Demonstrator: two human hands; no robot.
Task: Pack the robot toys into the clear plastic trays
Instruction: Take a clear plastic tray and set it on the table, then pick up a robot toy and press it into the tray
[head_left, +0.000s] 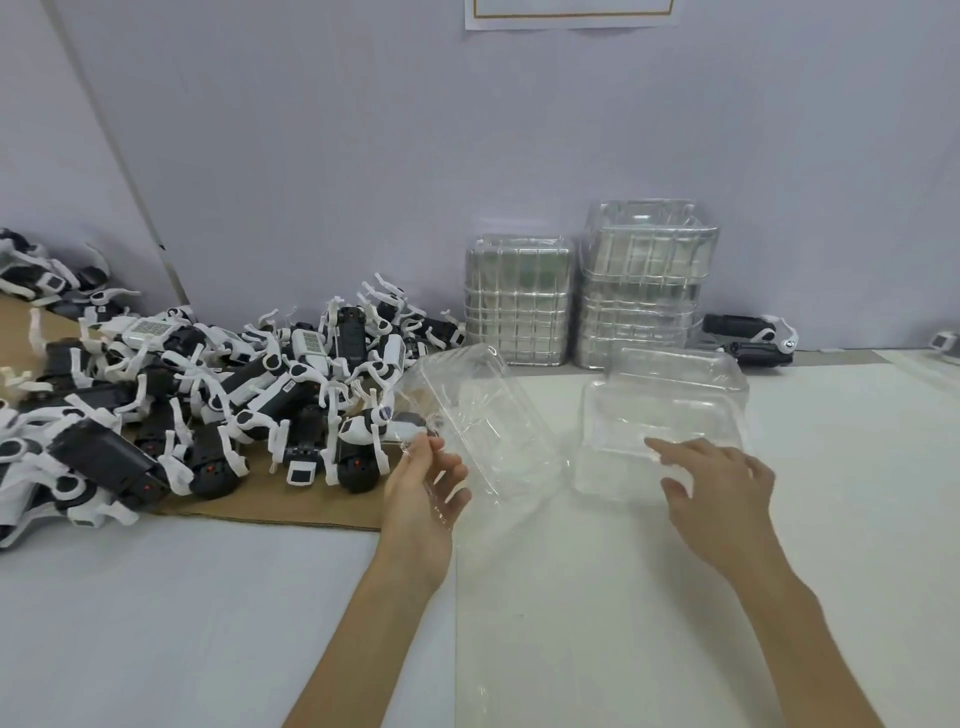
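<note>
Gripping the near edge of a tilted tray, the left hand lies just right of the toys, nearer them than the right hand, whose fingers spread empty at the near rim of a second tray on the bench.

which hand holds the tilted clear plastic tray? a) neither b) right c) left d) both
c: the left hand pinches the near edge of the tilted clear plastic tray, while the right hand, fingers spread, is at the second clear plastic tray lying flat on the white table.
</note>
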